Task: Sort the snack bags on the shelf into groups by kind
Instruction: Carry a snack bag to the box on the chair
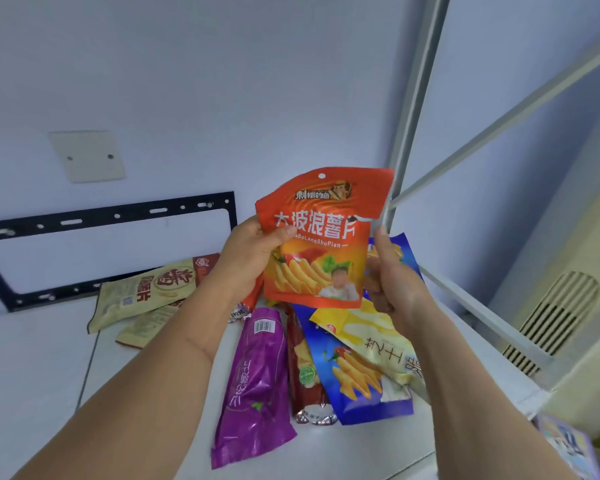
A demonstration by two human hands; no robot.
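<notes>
Aloft, glossy orange bag [321, 237]: left hand [248, 251] pinching; right hand [388, 282] gripping blue bag [404, 252].

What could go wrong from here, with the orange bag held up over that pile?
1. The left hand pinches only the orange bag's edge; it might slip onto the pile.
2. The blue bag, yellow bag and dark red bag overlap; pulling one may drag the others.
3. The purple bag shows its back, so its kind could be misread.

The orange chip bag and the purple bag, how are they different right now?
The orange chip bag is held upright in the air by the left hand; the purple bag lies flat on the shelf. The orange chip bag faces front, showing crinkle chips; the purple bag shows a barcode. Both are sealed snack bags.
</notes>
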